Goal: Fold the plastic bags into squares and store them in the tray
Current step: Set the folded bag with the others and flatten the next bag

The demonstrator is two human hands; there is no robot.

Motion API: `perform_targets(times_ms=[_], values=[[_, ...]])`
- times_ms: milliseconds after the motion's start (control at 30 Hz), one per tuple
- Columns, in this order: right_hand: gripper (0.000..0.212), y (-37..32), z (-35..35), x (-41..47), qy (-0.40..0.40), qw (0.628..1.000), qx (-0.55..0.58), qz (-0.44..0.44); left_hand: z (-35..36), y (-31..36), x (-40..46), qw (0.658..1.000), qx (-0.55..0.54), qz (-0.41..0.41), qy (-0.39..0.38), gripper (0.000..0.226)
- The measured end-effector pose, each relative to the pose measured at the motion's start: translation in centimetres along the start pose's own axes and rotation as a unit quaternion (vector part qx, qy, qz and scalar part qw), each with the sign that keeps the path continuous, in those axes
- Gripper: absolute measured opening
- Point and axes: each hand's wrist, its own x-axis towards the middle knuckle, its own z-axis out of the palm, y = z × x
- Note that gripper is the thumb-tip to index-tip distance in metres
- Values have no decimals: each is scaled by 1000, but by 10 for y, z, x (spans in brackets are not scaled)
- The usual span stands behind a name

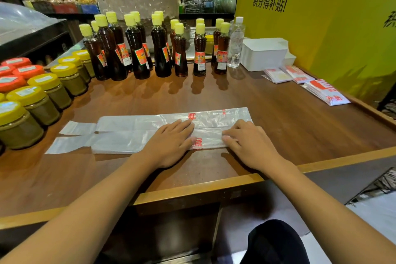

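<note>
A clear plastic bag (pixel 128 133) with red print lies flat on the wooden counter, folded lengthwise into a long strip, its two handles pointing left. My left hand (pixel 171 141) presses flat on the middle of the strip with straight fingers. My right hand (pixel 246 141) rests on the strip's right end, fingertips on the near folded layer. A white tray (pixel 263 53) stands at the back right. Folded bags (pixel 278 75) and another folded stack (pixel 325 92) lie beside the tray on the counter.
Rows of dark oil bottles (pixel 139 49) with yellow caps stand across the back. Jars (pixel 38 100) with yellow and orange lids fill the left side. A water bottle (pixel 235 43) stands next to the tray. A yellow wall (pixel 332 28) bounds the right.
</note>
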Motion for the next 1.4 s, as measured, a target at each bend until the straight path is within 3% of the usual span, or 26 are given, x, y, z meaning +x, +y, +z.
perform_targets(times_ms=[100, 233, 467, 667, 767, 933, 1167, 1400], values=[[35, 1, -4, 14, 15, 999, 23, 21, 0, 1, 2, 1000, -16, -8, 5, 57], [19, 5, 5, 28, 34, 999, -31, 14, 3, 1, 2, 1000, 5, -12, 16, 60], [28, 19, 16, 24, 18, 999, 4, 37, 4, -1, 3, 1000, 25, -15, -11, 63], [66, 39, -9, 17, -98, 994, 17, -37, -1, 0, 2, 999, 25, -18, -42, 83], [74, 41, -15, 22, -86, 992, -35, -83, -1, -1, 1, 998, 47, -11, -46, 88], [71, 41, -21, 28, -34, 967, -170, -188, -3, 0, 0, 997, 57, -5, -54, 87], [54, 60, -24, 14, -25, 965, -162, -203, -9, 0, 4, 994, 88, -14, -66, 97], [43, 68, -16, 6, 36, 965, -123, -231, -5, -7, 7, 998, 44, -23, -38, 67]])
